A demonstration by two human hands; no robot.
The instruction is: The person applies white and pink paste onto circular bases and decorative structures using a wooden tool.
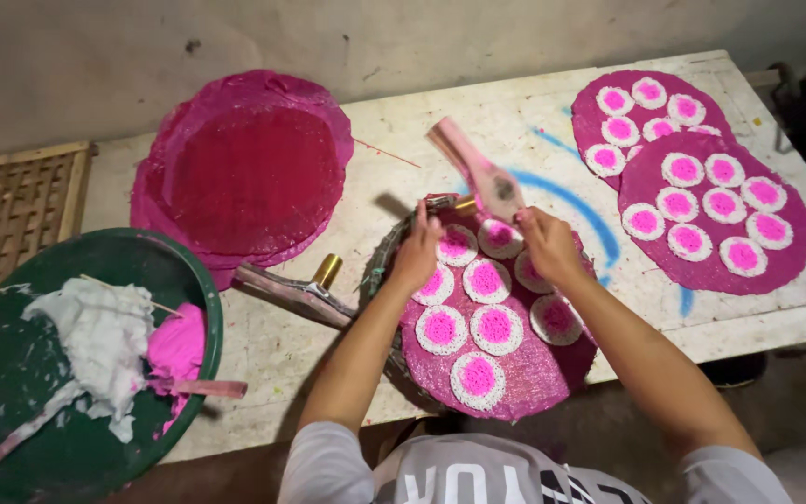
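My right hand (pixel 547 245) grips a pink press tool (pixel 478 170) by its lower end, its long handle pointing up and away. It is held over a round pink mat (pixel 534 369) that carries several white discs with pink centres (pixel 495 325). My left hand (pixel 419 250) rests its fingers at the mat's far left edge, beside one of the discs (pixel 457 245). The mat lies on a round woven tray whose rim (pixel 377 271) shows at the left.
A second press tool with a brass barrel (pixel 302 289) lies left of the tray. A stack of bare pink mats (pixel 249 173) sits at the back; two filled mats (pixel 715 210) at right. A green basin (pixel 193 280) holds white and pink dough (pixel 104 341).
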